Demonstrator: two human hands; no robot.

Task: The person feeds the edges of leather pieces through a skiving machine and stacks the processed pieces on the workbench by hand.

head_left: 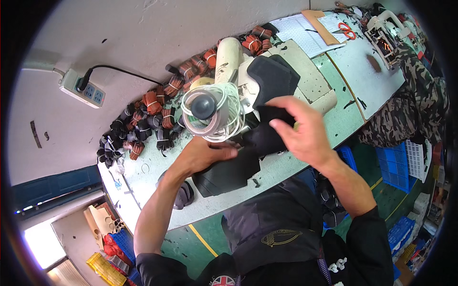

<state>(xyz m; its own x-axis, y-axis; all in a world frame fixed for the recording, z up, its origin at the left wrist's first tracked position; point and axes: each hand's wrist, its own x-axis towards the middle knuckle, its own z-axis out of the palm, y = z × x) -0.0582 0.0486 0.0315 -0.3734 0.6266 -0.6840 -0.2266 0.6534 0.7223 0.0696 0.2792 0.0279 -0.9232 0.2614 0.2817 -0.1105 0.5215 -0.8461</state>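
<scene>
My left hand (198, 155) grips the upper edge of a stiff black sheet piece (226, 174) near the table's front. Its thumb points right, and its other fingers are partly hidden below a coil of white cord (232, 112). My right hand (307, 133) is over a second black piece (267, 138), thumb and forefinger apart; I cannot make out a hold on it. Both hands are around a cream sewing machine (229, 59). A clear cup with a dark round cap (203, 107) sits inside the coil, hiding the needle area. More black cut pieces (272, 76) lie on the machine's bed.
Tied bundles of brown, orange and black strips (152, 102) line the wall side of the table (191, 214). At the far right are orange-handled scissors (347, 31), papers and another machine (384, 35). A camouflage cloth (400, 100) and a blue crate (393, 164) are rightward. A power strip (82, 89) hangs left.
</scene>
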